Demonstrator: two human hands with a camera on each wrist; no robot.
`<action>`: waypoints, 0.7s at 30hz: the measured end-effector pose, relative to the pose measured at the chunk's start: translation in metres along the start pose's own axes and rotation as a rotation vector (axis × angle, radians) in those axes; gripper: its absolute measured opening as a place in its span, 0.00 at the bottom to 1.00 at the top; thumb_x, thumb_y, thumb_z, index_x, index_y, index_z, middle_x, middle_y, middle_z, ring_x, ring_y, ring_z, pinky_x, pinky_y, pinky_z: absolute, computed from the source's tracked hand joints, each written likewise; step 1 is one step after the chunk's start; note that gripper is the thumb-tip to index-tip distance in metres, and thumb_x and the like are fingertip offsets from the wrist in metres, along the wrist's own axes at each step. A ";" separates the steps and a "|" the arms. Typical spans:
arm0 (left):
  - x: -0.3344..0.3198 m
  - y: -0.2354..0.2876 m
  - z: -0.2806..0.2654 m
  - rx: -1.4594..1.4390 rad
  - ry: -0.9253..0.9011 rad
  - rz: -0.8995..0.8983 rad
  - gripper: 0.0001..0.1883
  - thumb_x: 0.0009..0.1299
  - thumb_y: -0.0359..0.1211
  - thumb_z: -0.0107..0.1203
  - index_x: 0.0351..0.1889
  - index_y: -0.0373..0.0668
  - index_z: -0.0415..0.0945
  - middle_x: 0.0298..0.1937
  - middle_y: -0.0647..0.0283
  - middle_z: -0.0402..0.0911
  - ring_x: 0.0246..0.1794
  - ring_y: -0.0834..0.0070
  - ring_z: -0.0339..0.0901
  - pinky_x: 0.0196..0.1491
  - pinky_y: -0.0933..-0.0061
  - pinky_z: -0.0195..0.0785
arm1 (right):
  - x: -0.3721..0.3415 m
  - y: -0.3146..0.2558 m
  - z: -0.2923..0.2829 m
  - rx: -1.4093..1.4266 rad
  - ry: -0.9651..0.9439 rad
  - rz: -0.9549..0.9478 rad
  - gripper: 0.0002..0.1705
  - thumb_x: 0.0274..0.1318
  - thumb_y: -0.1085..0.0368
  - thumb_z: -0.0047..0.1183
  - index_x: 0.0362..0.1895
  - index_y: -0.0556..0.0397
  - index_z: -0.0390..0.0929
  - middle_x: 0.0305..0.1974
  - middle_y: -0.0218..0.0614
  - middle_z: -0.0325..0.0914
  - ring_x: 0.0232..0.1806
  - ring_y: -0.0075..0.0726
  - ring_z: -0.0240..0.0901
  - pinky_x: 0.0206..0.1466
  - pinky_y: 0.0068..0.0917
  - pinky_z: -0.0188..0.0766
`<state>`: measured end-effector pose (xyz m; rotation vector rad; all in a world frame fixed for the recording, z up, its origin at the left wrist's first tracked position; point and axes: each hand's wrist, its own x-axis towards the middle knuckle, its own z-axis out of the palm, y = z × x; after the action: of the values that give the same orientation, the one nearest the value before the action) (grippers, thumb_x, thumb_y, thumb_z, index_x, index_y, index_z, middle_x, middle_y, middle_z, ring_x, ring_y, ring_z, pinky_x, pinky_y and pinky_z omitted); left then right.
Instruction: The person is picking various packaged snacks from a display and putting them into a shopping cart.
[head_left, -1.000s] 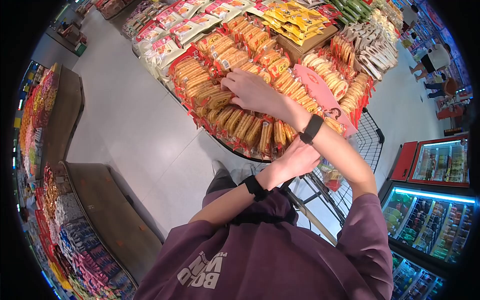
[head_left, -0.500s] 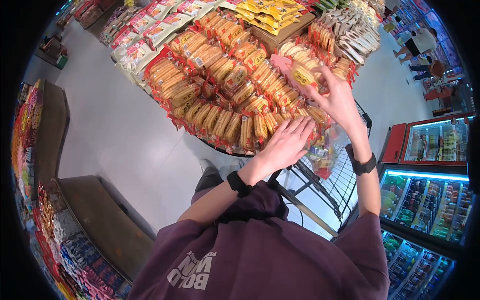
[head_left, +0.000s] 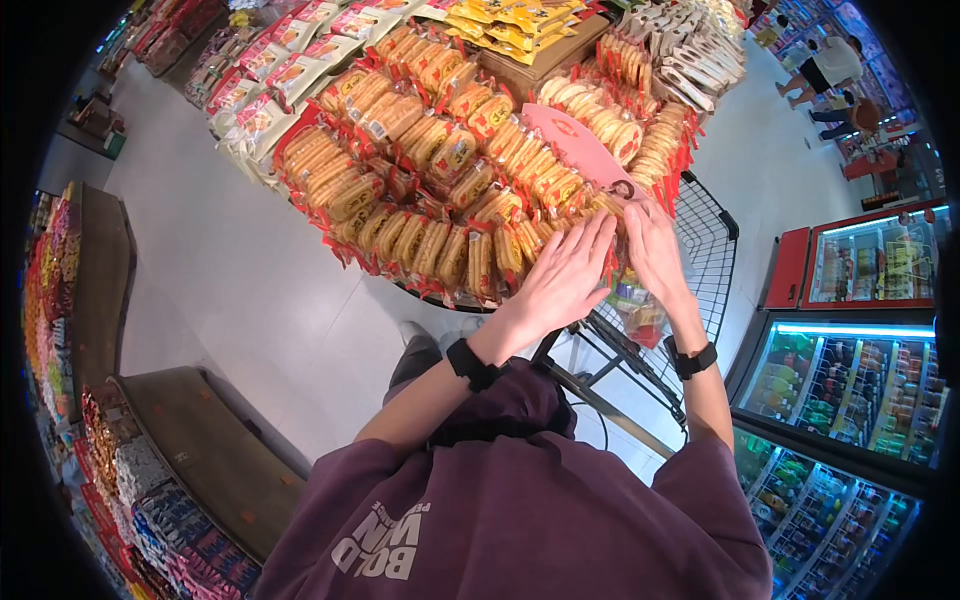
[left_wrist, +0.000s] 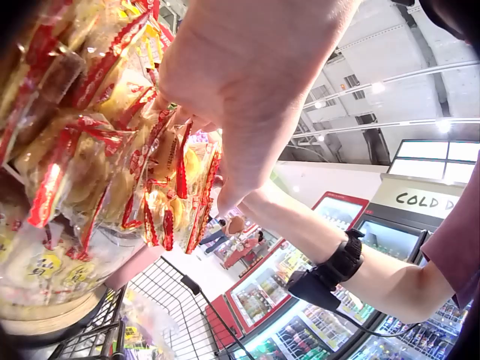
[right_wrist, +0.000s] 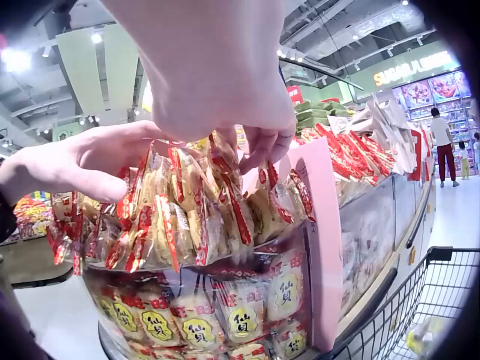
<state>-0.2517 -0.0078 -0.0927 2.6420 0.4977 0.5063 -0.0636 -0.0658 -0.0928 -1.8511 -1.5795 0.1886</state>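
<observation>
Packs of rice crackers in clear and red wrappers stand in rows on a rounded display. My left hand rests with straight fingers along the tops of the front packs. Close beside it, my right hand reaches down at the row's right end, near the pink divider. In the right wrist view, the fingers of my right hand curl over a rice cracker pack, gripping its top among the others. My left hand lies just left of it there.
A black wire shopping cart stands right of the display, with bagged goods in it. Lit drink fridges line the right side. A brown candy stand is at left. Another person is far off at upper right.
My right hand swung from the left rows to the right, carried a cracker pack over the pink divider, and lowered it into the row's end. My left hand moved up onto the front packs.
</observation>
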 end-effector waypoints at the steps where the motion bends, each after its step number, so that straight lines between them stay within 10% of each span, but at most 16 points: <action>1: 0.002 0.001 0.001 0.000 0.020 0.013 0.48 0.66 0.40 0.64 0.77 0.31 0.46 0.76 0.44 0.57 0.76 0.52 0.56 0.75 0.53 0.48 | 0.001 0.003 0.002 -0.040 -0.007 -0.008 0.20 0.74 0.59 0.40 0.55 0.57 0.79 0.45 0.51 0.75 0.50 0.57 0.71 0.57 0.47 0.66; 13: 0.012 0.001 0.015 0.067 -0.011 0.026 0.45 0.68 0.40 0.61 0.76 0.30 0.48 0.75 0.43 0.59 0.75 0.52 0.59 0.75 0.51 0.50 | 0.031 0.002 -0.023 -0.013 -0.117 -0.036 0.20 0.71 0.60 0.40 0.50 0.60 0.81 0.44 0.52 0.80 0.50 0.59 0.73 0.58 0.46 0.67; 21: 0.007 0.001 0.017 0.092 0.035 0.032 0.41 0.68 0.42 0.61 0.72 0.28 0.55 0.72 0.42 0.63 0.75 0.52 0.59 0.76 0.49 0.48 | 0.106 -0.087 -0.018 0.022 -0.116 -0.429 0.14 0.65 0.64 0.54 0.48 0.61 0.80 0.44 0.49 0.81 0.48 0.55 0.77 0.56 0.41 0.71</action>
<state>-0.2382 -0.0115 -0.1044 2.7372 0.5017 0.5524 -0.0990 0.0264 0.0045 -1.4630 -2.0031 0.1195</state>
